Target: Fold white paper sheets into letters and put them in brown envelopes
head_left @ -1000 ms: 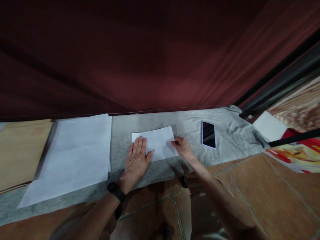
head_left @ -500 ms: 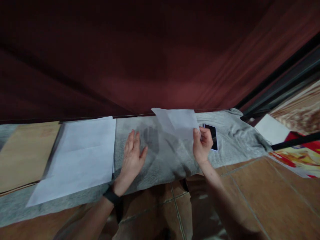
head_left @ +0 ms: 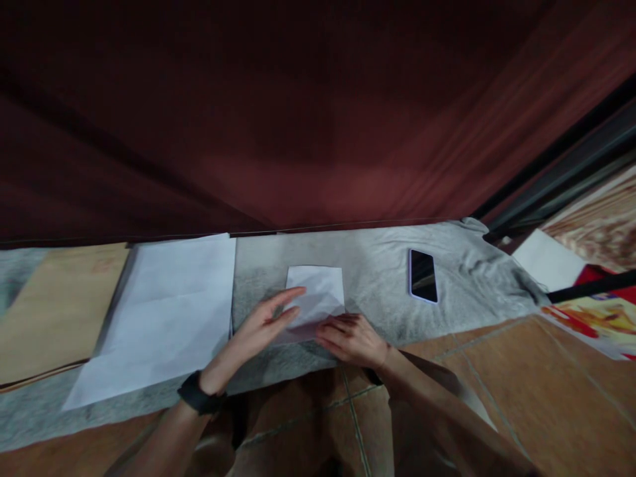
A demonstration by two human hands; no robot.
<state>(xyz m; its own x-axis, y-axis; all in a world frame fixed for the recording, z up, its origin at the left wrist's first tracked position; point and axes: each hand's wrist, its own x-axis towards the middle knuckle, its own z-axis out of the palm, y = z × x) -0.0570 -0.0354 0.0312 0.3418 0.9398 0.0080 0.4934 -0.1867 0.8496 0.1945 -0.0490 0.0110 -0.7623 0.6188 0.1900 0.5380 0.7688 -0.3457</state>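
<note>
My left hand point(head_left: 258, 324) lies with the fingers stretched and open on the left edge of the small folded paper point(head_left: 318, 295). It does not grip the sheet; it only presses it down, and the index finger reaches over the paper toward 1 o'clock. I hold it like this so that the paper does not slide on the soft grey cloth point(head_left: 377, 271) below it.

My right hand point(head_left: 352, 338) rests flat at the near edge of the same paper, at about 5 o'clock from its middle. The fingers point to the left and are also released, pressing on the lower part of the sheet, I think along a fold, which is why the hand is low and flat. I cannot tell whether the fingertips go under the edge.

The folded paper is in the middle of the cloth, directly in front of me. A large white sheet point(head_left: 163, 311) lies well apart at 9 o'clock, partly on a brown board point(head_left: 54, 305). A dark phone point(head_left: 423, 275) lies face up on the cloth at 3 o'clock, out of the way of my hands. Behind all of it, at 12 o'clock, a dark red curtain point(head_left: 298, 119) hangs down to the cloth.
</note>
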